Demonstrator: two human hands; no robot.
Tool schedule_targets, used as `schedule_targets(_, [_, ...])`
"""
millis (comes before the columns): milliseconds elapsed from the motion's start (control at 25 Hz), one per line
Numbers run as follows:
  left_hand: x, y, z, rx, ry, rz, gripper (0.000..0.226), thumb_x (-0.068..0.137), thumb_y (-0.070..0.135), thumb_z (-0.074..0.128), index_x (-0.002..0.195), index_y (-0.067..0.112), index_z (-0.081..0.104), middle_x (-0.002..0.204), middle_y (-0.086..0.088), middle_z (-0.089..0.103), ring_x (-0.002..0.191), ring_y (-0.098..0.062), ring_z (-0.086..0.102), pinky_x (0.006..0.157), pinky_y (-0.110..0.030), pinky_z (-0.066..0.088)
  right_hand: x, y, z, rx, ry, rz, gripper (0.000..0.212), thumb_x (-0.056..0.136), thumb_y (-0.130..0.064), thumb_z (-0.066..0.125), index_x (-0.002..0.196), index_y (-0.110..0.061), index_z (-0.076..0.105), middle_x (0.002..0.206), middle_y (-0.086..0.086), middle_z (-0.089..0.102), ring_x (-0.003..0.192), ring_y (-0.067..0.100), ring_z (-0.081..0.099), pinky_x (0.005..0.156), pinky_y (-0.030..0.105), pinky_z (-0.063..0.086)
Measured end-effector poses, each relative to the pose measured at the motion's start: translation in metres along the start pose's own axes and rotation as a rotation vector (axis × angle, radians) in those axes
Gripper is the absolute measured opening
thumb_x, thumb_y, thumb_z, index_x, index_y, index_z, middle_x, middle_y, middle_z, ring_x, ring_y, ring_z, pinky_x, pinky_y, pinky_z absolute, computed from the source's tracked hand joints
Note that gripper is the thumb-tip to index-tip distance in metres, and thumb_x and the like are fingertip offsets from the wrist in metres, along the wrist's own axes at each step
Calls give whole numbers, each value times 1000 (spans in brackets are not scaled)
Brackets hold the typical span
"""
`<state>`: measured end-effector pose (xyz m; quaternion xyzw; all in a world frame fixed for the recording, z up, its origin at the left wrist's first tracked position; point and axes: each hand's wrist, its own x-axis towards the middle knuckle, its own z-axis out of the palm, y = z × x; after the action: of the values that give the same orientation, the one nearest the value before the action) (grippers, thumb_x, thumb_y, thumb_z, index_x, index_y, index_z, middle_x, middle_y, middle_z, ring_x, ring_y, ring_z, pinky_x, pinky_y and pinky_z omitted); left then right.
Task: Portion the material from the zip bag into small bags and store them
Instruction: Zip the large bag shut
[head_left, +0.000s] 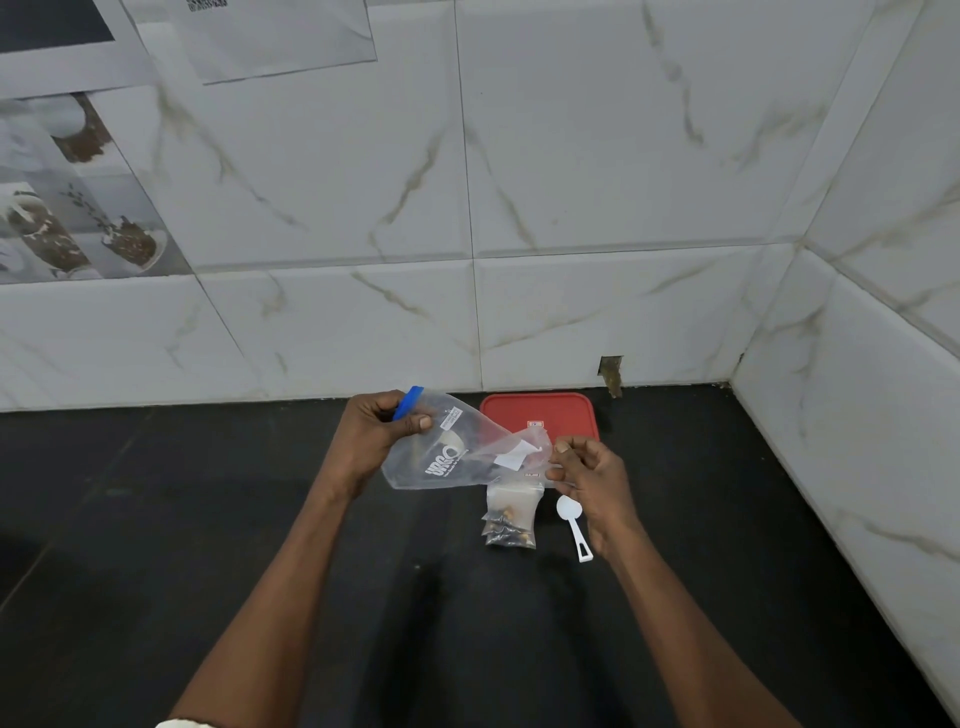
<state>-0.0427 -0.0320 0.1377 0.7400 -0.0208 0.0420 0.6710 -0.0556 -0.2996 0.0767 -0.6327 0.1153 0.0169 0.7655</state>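
A clear zip bag (452, 452) with a blue zip strip and white lettering hangs tilted above the dark counter. My left hand (382, 428) grips its blue top end. My right hand (587, 467) pinches the bag's other end, near a white label. Under the bag lie several small filled bags (511, 519) in a stack, holding dark and tan bits. A white plastic spoon (574, 525) lies on the counter just right of them, beside my right wrist.
A red lidded container (540, 413) stands behind the bag against the white marble-tiled wall. The dark counter (208, 519) runs left and toward me. A side wall closes in on the right. Printed pictures hang on the wall at upper left.
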Motion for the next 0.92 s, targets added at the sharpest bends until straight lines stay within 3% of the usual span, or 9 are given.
schedule_targets(120, [-1, 0, 2, 11, 0, 10, 19, 80, -5, 75, 98, -12, 73, 82, -9, 78, 72, -15, 73, 66, -26, 61, -4, 1, 0, -30, -27, 11, 11, 93, -18, 63, 92, -23, 73, 82, 4, 69, 72, 18, 60, 77, 36, 51])
schedule_targets(240, [-2, 1, 4, 19, -6, 12, 19, 80, -4, 75, 97, -11, 73, 86, -15, 77, 73, -17, 73, 66, -27, 61, -5, 1, -1, -5, -16, 29, 14, 89, -17, 67, 78, -16, 75, 68, 3, 67, 74, 24, 57, 77, 40, 47])
schedule_targets(480, [-2, 2, 8, 34, -34, 7, 20, 79, -3, 76, 98, -5, 75, 90, -15, 78, 77, -19, 74, 68, -26, 60, -3, -11, -1, 76, -41, 156, 9, 86, -14, 68, 77, -10, 68, 76, 6, 68, 68, 15, 60, 67, 27, 47])
schedule_targets(680, [-2, -5, -5, 45, -1, -27, 18, 76, 0, 79, 94, -1, 78, 87, -16, 78, 76, -22, 73, 73, -33, 61, 4, -5, -12, 260, -13, 266, 12, 84, -25, 72, 84, -14, 67, 84, 5, 66, 74, 15, 58, 77, 32, 50])
schedule_targets(760, [-3, -7, -5, 46, 24, -30, 14, 77, -2, 78, 91, -1, 78, 81, -12, 78, 70, -18, 72, 68, -29, 60, 6, -2, -12, 356, -15, 295, 12, 86, -27, 69, 86, -14, 68, 86, 6, 69, 77, 17, 61, 80, 35, 50])
schedule_targets(920, [0, -1, 5, 21, 84, 8, 13, 88, -4, 67, 99, -8, 72, 68, -1, 75, 59, -7, 68, 56, -19, 54, 7, 4, -7, 229, -34, 158, 33, 87, -41, 65, 95, -9, 68, 98, 14, 70, 85, 22, 65, 83, 38, 50])
